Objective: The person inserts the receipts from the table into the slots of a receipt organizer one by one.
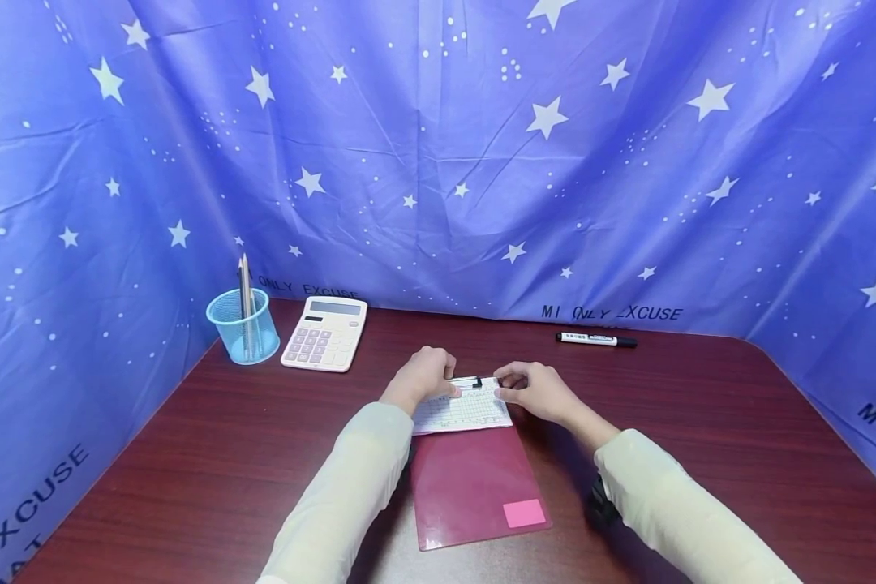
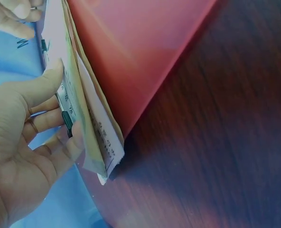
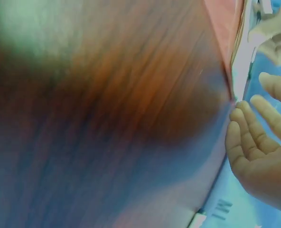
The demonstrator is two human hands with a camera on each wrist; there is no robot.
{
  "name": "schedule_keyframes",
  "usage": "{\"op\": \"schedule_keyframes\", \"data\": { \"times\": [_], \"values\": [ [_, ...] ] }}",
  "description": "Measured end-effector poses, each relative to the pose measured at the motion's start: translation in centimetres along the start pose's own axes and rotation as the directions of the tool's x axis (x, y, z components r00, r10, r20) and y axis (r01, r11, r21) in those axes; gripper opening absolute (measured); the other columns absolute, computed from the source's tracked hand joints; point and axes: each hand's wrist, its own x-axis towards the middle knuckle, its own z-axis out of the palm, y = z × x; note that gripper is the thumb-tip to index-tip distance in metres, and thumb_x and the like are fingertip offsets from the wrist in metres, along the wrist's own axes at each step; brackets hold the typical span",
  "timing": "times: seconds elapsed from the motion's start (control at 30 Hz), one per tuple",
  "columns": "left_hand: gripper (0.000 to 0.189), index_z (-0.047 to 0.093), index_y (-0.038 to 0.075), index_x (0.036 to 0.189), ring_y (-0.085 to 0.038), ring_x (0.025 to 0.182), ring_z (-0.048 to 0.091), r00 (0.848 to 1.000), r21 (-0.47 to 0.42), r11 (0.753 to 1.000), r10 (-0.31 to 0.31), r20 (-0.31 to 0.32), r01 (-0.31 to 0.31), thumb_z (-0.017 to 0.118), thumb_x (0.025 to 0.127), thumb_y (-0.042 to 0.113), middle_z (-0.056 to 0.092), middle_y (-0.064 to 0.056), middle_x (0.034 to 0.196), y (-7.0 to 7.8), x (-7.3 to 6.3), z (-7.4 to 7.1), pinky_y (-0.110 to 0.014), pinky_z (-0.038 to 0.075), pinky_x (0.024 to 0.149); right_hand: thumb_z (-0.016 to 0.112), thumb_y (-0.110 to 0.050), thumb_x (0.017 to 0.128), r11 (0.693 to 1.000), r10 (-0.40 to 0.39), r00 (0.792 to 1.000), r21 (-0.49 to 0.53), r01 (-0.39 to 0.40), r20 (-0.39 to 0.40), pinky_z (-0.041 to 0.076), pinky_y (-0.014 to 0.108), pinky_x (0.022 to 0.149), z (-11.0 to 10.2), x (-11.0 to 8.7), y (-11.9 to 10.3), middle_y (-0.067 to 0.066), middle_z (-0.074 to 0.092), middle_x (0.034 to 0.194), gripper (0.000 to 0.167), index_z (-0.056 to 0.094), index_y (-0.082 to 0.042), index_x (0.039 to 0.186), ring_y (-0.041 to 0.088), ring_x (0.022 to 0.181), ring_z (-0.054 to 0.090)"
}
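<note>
A small stack of printed paper forms (image 1: 467, 412) lies across the top part of a dark red board (image 1: 474, 478). Along the stack's far edge is a clip with black parts (image 1: 478, 383). My left hand (image 1: 425, 377) grips the far edge of the stack near its left end, with the thumb on the printed face. In the left wrist view the sheets (image 2: 95, 114) fan slightly apart at the near end. My right hand (image 1: 536, 391) is at the stack's far right corner, thumb and fingers spread. In the right wrist view its fingertips (image 3: 242, 107) are at that corner.
A pink sticky note (image 1: 524, 513) is on the board's lower right. Behind stand a blue mesh cup (image 1: 246, 337) with pencils and a white calculator (image 1: 324, 334). A black marker (image 1: 595, 340) lies at the back right. A starry blue curtain (image 1: 438, 146) surrounds the brown table (image 1: 664, 405).
</note>
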Motion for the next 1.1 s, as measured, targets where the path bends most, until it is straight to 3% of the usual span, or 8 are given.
{"op": "schedule_keyframes", "data": {
  "times": [0.07,0.23,0.37,0.53,0.77,0.97,1.1],
  "values": [
    [0.046,0.045,0.014,0.064,-0.016,0.072,0.047,1.0,0.004,1.0,0.009,-0.003,-0.009,0.086,0.083,0.022,0.044,0.001,0.068,0.1,-0.1,-0.1,-0.031,0.041,0.068,0.076,-0.014,0.089,0.999,0.042,0.999,-0.004,-0.042,0.002,0.051,0.034,0.077,0.0,0.2,0.3,0.007,0.07,0.094,0.037,0.069,0.003,0.12,0.019,0.085,0.066],
    [0.042,0.05,0.013,0.065,-0.016,0.072,0.048,0.998,0.014,0.998,0.055,0.002,-0.055,0.086,0.083,0.02,0.047,0.001,0.067,0.1,-0.3,-0.2,-0.03,0.041,0.069,0.081,-0.02,0.086,0.997,0.049,0.998,-0.067,-0.046,0.042,0.05,0.036,0.078,0.4,0.6,0.4,0.01,0.065,0.098,0.046,0.067,0.004,0.123,0.021,0.085,0.062],
    [0.039,0.052,0.013,0.065,-0.016,0.072,0.049,0.993,0.016,0.993,0.114,0.008,-0.114,0.086,0.083,0.019,0.048,0.002,0.067,-0.1,0.0,0.0,-0.03,0.041,0.069,0.085,-0.019,0.082,0.995,0.051,0.998,-0.09,-0.048,0.033,0.049,0.037,0.078,0.7,0.6,0.3,0.009,0.063,0.098,0.041,0.069,0.0,0.114,0.02,0.085,0.059],
    [0.039,0.052,0.013,0.066,-0.015,0.073,0.049,0.987,0.037,0.986,0.16,0.019,-0.161,0.086,0.083,0.019,0.049,0.002,0.069,-0.4,0.3,0.3,-0.03,0.042,0.07,0.085,-0.016,0.082,0.992,0.0,1.0,-0.123,0.003,0.024,0.047,0.035,0.074,0.9,0.2,0.1,0.007,0.06,0.096,0.033,0.073,-0.004,0.109,0.02,0.082,0.056],
    [0.034,0.057,0.015,0.068,-0.015,0.075,0.05,0.986,0.06,0.985,0.16,0.048,-0.162,0.086,0.084,0.021,0.053,0.002,0.073,-0.6,0.5,0.1,-0.031,0.044,0.072,0.083,-0.019,0.086,0.977,-0.019,1.0,-0.21,0.022,0.016,0.047,0.034,0.072,0.9,-0.3,-0.1,0.003,0.063,0.099,0.03,0.077,-0.009,0.113,0.016,0.081,0.055],
    [0.032,0.059,0.015,0.067,-0.015,0.075,0.051,0.988,0.048,0.988,0.143,0.056,-0.145,0.086,0.083,0.02,0.055,0.003,0.074,-0.5,0.5,-0.1,-0.03,0.045,0.072,0.08,-0.024,0.089,0.954,-0.072,0.997,-0.289,0.077,0.029,0.052,0.041,0.079,0.9,-0.7,-0.1,0.007,0.066,0.107,0.032,0.077,-0.012,0.119,0.022,0.089,0.063],
    [0.033,0.059,0.015,0.066,-0.014,0.076,0.051,0.99,0.055,0.99,0.124,0.068,-0.127,0.086,0.083,0.022,0.055,0.003,0.074,-0.2,0.5,-0.5,-0.031,0.045,0.073,0.078,-0.025,0.091,0.953,-0.092,0.995,-0.287,0.096,0.029,0.053,0.044,0.082,0.9,-1.1,0.0,0.009,0.066,0.112,0.033,0.076,-0.013,0.122,0.025,0.093,0.065]
  ]
}}
